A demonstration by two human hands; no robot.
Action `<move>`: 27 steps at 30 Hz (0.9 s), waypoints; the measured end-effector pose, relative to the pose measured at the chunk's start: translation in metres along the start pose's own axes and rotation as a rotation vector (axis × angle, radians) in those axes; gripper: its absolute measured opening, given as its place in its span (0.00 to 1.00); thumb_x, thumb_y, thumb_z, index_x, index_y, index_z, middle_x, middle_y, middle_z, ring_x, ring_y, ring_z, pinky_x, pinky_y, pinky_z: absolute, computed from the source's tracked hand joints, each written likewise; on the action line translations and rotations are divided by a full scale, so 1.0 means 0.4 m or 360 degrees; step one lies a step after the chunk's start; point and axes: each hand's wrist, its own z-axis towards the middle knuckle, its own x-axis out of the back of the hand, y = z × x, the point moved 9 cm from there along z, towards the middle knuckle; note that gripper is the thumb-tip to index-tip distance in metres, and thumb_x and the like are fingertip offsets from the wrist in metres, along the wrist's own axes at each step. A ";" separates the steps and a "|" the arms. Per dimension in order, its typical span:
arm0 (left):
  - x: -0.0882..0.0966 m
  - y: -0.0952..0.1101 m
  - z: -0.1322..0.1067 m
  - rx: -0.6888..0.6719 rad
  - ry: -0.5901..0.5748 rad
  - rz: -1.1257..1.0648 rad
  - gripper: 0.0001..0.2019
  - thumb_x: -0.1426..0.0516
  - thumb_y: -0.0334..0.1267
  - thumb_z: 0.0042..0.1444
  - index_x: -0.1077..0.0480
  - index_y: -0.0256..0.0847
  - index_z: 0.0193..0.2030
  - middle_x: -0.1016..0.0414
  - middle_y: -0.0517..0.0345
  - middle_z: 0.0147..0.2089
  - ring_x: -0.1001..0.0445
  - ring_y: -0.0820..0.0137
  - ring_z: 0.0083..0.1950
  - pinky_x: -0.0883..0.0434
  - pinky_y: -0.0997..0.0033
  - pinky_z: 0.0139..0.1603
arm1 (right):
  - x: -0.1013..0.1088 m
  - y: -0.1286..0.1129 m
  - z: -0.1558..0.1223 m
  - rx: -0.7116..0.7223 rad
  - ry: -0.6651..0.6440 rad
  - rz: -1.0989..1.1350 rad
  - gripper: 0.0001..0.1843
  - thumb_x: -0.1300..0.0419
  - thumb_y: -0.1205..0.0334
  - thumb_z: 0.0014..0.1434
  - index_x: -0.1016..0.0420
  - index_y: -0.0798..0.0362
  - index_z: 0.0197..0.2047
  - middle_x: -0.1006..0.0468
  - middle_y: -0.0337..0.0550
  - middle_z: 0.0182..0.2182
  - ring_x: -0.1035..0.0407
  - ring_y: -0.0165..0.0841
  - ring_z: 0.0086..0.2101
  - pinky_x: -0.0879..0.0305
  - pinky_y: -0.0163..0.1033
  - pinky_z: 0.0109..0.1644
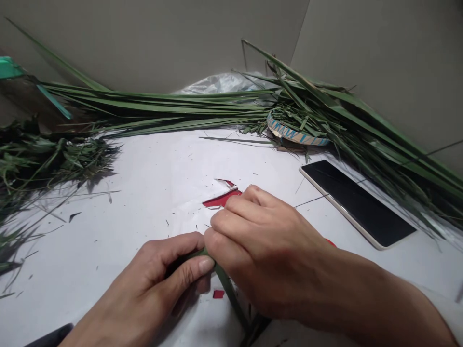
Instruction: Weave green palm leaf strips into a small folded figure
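Observation:
A long green leaf strip (229, 294) is pinched between the thumb and fingers of my left hand (155, 277). It bends at the fingertips, and its tail hangs down toward the bottom edge. Right beside, my right hand (267, 246) is closed over the same strip, its curled fingers touching the left fingertips. The right fingertips and whatever lies beneath them are hidden. Just beyond the knuckles, a torn red piece (219, 200) with white edges lies on the white sheet (152, 183). A small red scrap (218, 294) rests below the hands.
Long green leaves (173, 108) stretch along the back wall, and more leaves (361, 125) heap at the right. A blue-marked ring (296, 136) lies against them. A phone (358, 202) rests at the right. Leafy clumps (65, 161) sit at the left. A dark object (50, 336) shows bottom left.

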 end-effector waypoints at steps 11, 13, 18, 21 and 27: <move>-0.003 -0.051 -0.007 0.0102 -0.0029 -0.0195 0.16 0.44 0.48 0.61 0.28 0.41 0.27 0.38 0.64 0.22 0.44 0.75 0.23 0.45 0.76 0.22 | 0.016 0.039 -0.030 -0.0273 0.0295 0.0274 0.11 0.47 0.75 0.61 0.27 0.57 0.30 0.28 0.41 0.28 0.36 0.33 0.31 0.36 0.40 0.44; -0.008 -0.042 -0.006 0.0084 -0.0039 -0.0214 0.17 0.44 0.48 0.61 0.28 0.41 0.26 0.38 0.64 0.21 0.44 0.76 0.22 0.45 0.76 0.21 | 0.018 0.069 -0.038 -0.0445 0.0421 0.0441 0.09 0.44 0.75 0.58 0.27 0.58 0.30 0.28 0.40 0.27 0.34 0.32 0.31 0.35 0.38 0.42; -0.014 -0.026 -0.004 0.0083 -0.0063 -0.0172 0.19 0.45 0.49 0.62 0.29 0.40 0.24 0.40 0.65 0.19 0.46 0.77 0.20 0.46 0.77 0.19 | 0.017 0.072 -0.031 -0.0366 0.0367 0.0507 0.06 0.43 0.74 0.60 0.25 0.60 0.34 0.24 0.44 0.32 0.30 0.34 0.36 0.35 0.39 0.44; -0.012 -0.028 -0.007 0.0060 -0.0057 -0.0152 0.19 0.45 0.50 0.62 0.30 0.40 0.25 0.40 0.65 0.20 0.47 0.77 0.21 0.47 0.77 0.19 | 0.011 0.053 -0.028 -0.0232 0.0226 0.0330 0.08 0.45 0.73 0.62 0.25 0.61 0.37 0.23 0.49 0.37 0.31 0.39 0.41 0.36 0.44 0.49; 0.002 -0.032 -0.013 0.0027 0.0039 -0.0094 0.19 0.45 0.51 0.61 0.29 0.42 0.25 0.39 0.64 0.20 0.44 0.75 0.21 0.43 0.76 0.21 | -0.014 0.058 -0.026 -0.0313 0.0049 0.0476 0.10 0.47 0.74 0.64 0.24 0.61 0.36 0.23 0.47 0.35 0.31 0.38 0.42 0.38 0.43 0.53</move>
